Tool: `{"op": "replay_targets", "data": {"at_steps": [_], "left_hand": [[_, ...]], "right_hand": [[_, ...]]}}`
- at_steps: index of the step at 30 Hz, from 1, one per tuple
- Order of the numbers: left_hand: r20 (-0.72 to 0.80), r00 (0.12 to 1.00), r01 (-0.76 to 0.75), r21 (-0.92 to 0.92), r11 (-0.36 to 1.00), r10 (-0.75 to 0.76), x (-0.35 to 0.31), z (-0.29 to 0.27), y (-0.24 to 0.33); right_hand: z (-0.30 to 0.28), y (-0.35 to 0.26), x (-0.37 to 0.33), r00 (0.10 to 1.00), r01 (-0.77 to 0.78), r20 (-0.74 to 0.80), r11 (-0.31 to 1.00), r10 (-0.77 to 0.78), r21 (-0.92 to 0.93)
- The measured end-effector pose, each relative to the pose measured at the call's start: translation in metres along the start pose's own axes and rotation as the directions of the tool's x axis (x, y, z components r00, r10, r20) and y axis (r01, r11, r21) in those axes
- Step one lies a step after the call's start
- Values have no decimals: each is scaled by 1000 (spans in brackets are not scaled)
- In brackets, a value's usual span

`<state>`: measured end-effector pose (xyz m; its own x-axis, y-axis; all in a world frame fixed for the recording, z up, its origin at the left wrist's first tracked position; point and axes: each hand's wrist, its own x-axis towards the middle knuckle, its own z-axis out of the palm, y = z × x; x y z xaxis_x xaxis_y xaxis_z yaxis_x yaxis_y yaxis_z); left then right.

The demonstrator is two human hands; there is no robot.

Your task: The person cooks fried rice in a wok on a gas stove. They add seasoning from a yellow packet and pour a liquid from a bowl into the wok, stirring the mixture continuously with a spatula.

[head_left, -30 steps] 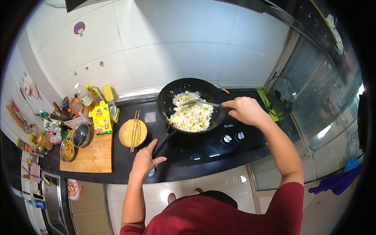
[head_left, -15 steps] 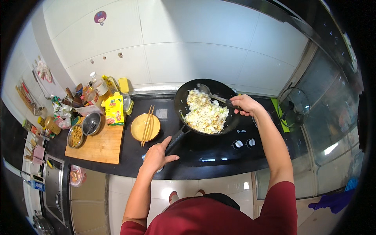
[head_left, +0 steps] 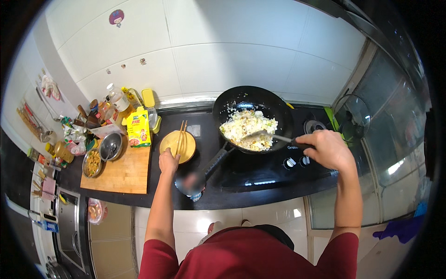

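And the left hand (head_left: 169,161) has quit the wok's (head_left: 279,111) handle (head_left: 216,162) for the chopsticks (head_left: 181,134) left of it, grip unclear, leaving the right hand (head_left: 329,149), clamped on the ladle (head_left: 280,137), working alone.

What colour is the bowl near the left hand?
Yellow; the bowl shows best in the head view.

Left fingers (head_left: 173,157) cover lower ends of chopsticks (head_left: 180,140); grip unclear. Turner (head_left: 278,136): head partly buried in rice (head_left: 251,122), handle end hidden under right fingers (head_left: 312,139). Patch (head_left: 190,183) near tabletop (head_left: 227,196) front edge: blurred, identity undetermined. Vessel (head_left: 56,269), lower left: cut off.
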<state>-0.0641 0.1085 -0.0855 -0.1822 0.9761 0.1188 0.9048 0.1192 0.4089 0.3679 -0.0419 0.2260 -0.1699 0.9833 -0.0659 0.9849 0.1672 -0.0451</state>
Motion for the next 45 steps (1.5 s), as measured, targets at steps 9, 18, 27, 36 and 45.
{"op": "replay_targets", "data": {"at_steps": [9,18,27,36,45], "left_hand": [[48,995,84,-33,996,-83,27,23,-14],[-143,976,187,164,969,-164,-19,-12,-191],[-95,936,352,206,913,-339,-26,-11,-232],[42,962,225,-678,700,-268,-12,63,-166],[667,745,638,-722,-267,-22,21,103,-85]], "right_hand": [[60,-23,5,984,-170,-50,983,173,72],[63,-32,-3,976,-194,-73,969,207,154],[51,-41,-13,957,-232,-150,965,249,122],[-1,18,-5,894,-409,-43,853,445,325],[113,81,88,873,-460,386,236,300,856]]}}
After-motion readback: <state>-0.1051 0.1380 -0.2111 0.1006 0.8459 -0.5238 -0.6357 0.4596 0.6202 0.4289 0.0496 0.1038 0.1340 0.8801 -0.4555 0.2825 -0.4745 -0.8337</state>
